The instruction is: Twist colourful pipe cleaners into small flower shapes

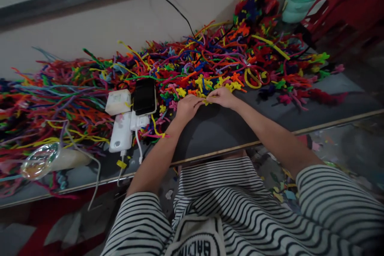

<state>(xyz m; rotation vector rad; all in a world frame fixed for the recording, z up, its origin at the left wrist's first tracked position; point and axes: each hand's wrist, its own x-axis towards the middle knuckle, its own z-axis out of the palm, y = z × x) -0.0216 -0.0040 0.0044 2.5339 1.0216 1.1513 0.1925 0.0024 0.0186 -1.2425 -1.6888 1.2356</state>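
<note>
My left hand and my right hand meet over the front part of the dark table. Between their pinched fingertips is a small yellow pipe cleaner piece, bent into a shape partly hidden by the fingers. Both hands are closed on it. Just behind them lie several yellow pipe cleaner flowers, with pink, green and blue ones close by on the left. Scissors with yellow and red handles rest to the right of my right hand.
A long heap of coloured pipe cleaners lines the wall. Left of my hands are a black phone, a white power bank with cables and a white box. A tipped plastic cup lies far left; red chairs stand back right.
</note>
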